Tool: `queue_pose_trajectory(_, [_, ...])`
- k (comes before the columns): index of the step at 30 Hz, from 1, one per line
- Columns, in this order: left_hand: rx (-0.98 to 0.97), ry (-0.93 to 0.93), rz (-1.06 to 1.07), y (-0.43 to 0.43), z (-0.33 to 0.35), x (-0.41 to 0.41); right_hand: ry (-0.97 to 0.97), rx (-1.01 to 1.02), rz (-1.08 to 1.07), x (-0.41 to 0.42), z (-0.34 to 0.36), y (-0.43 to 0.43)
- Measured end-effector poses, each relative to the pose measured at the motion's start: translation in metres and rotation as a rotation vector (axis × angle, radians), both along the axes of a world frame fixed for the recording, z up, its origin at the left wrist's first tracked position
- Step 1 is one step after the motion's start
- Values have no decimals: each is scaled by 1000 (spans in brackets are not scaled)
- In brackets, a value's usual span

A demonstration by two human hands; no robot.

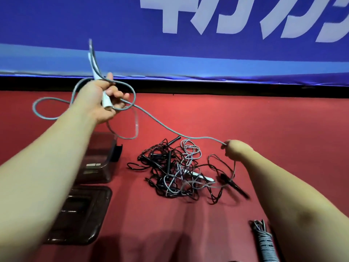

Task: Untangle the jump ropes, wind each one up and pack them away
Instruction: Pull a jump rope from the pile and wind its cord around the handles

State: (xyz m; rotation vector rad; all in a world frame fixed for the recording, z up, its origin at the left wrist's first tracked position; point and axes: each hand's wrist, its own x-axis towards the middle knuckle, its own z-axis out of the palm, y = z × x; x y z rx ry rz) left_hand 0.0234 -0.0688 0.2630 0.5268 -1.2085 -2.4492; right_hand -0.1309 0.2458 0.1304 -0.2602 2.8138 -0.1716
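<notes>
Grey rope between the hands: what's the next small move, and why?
Probably carry the right hand toward the left hand to lay another loop of the grey rope against the white handle. The left hand grips that handle with loops hanging from it, the right hand pinches the span, and rope beyond it drops toward the tangled pile.
</notes>
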Motion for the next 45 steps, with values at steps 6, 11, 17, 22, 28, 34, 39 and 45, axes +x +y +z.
queue_pose_trajectory(6, [-193,-427,-178,20,-41,-22,-327,-565,-285,-1,28,-24])
queue_pose_trajectory(11, [-574,-928,-589,24,-99,-18,-883,-1156,-420,2,48,-26])
queue_pose_trajectory(17, [-741,-1101,-725,32,-115,-5,-1014,-1671,-378,12,96,-37])
queue_pose_trajectory(22, [-591,-835,-656,43,-102,-11,-548,-1787,145,52,172,-52])
queue_pose_trajectory(28, [-577,-154,-663,68,-65,-14,-444,-2042,213,78,204,-70])
queue_pose_trajectory(34, [-792,-188,-809,107,-75,-20,-473,-2261,310,87,226,-84])
queue_pose_trajectory(39, [-932,-223,-824,127,-87,-24,-415,-2371,203,70,228,-83])
queue_pose_trajectory(45, [-645,-331,-536,125,-76,-37,-243,-1418,-56,30,164,-44])
